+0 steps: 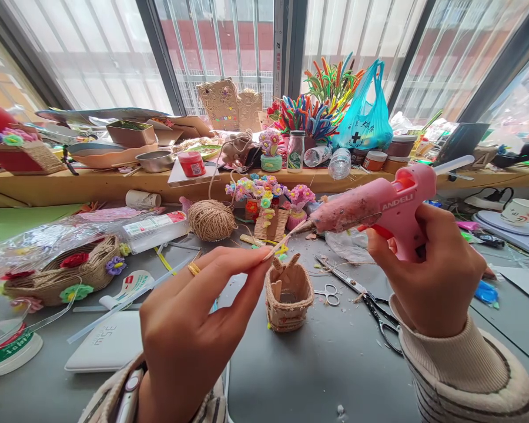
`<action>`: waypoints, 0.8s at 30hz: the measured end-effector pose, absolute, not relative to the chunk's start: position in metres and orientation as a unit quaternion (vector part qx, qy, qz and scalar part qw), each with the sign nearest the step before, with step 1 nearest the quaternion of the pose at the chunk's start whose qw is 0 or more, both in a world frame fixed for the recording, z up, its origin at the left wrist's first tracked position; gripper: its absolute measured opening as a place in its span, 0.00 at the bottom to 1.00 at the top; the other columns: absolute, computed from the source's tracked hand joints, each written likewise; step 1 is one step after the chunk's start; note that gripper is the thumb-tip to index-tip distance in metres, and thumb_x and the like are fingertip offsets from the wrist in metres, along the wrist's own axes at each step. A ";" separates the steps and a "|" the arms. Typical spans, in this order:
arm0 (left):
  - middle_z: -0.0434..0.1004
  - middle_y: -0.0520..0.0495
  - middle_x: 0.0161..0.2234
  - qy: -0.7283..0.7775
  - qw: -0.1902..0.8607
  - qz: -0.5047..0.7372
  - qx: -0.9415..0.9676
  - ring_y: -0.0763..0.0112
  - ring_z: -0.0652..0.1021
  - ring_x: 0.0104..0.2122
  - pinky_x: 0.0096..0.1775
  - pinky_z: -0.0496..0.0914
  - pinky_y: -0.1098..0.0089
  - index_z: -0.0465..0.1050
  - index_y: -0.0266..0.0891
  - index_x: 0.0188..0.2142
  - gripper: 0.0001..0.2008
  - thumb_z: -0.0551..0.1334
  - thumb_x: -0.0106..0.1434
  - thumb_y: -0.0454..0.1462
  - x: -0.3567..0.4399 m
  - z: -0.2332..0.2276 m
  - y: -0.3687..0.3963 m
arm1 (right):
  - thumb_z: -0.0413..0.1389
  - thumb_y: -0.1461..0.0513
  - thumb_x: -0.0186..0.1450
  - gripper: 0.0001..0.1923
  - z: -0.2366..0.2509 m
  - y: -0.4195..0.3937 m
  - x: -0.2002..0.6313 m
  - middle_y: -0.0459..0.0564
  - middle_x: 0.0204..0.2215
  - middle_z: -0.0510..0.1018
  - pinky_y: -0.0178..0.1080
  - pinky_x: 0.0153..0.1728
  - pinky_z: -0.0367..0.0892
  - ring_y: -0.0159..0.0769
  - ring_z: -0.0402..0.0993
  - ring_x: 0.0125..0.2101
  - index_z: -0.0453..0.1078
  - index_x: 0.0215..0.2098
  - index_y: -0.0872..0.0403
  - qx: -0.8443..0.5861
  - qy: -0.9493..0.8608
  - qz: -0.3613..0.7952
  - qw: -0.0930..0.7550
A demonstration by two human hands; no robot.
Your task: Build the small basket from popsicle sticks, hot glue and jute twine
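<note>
Two hands up over the grey table (291, 376). R hand (427, 276) wrapped round a pink hot glue gun (379, 205), finger on the trigger, nozzle touching the far end of a thin stick (284, 241), prob. wood. L hand (194, 329) pinches the stick's near end btwn thumb and fingertips. Just below it sits a small twine-wrapped basket (288, 296), scissors (370, 305) to its right.
</note>
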State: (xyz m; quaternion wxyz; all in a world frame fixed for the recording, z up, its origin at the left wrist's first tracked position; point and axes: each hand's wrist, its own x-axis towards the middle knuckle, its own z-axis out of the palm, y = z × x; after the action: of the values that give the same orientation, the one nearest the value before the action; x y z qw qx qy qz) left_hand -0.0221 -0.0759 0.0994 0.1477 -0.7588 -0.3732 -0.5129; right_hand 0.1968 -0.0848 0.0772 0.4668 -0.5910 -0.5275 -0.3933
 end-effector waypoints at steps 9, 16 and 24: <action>0.78 0.60 0.28 -0.367 0.151 -0.513 -0.761 0.78 0.78 0.28 0.34 0.72 0.78 0.70 0.45 0.33 0.03 0.60 0.58 0.34 -0.023 0.100 -0.076 | 0.54 0.54 0.55 0.16 0.077 -0.084 0.197 0.49 0.29 0.75 0.36 0.22 0.61 0.37 0.71 0.23 0.64 0.39 0.53 -0.596 -0.523 -0.393 0.466; 0.78 0.60 0.28 -0.359 0.149 -0.516 -0.763 0.78 0.78 0.28 0.33 0.73 0.78 0.70 0.44 0.32 0.03 0.60 0.58 0.33 -0.024 0.101 -0.075 | 0.54 0.55 0.56 0.16 0.077 -0.084 0.198 0.49 0.29 0.75 0.36 0.23 0.62 0.37 0.72 0.24 0.63 0.39 0.53 -0.602 -0.524 -0.389 0.460; 0.78 0.60 0.28 -0.356 0.149 -0.516 -0.764 0.77 0.78 0.27 0.33 0.73 0.76 0.69 0.45 0.33 0.04 0.59 0.58 0.34 -0.022 0.102 -0.076 | 0.57 0.56 0.53 0.17 0.077 -0.082 0.200 0.51 0.29 0.76 0.35 0.22 0.63 0.36 0.72 0.24 0.63 0.39 0.55 -0.588 -0.531 -0.406 0.456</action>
State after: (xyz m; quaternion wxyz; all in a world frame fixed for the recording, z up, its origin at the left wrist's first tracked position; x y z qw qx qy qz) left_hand -0.0224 -0.0760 0.1020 0.1491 -0.7642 -0.3564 -0.5164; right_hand 0.1996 -0.0823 0.0769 0.4557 -0.5881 -0.5309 -0.4058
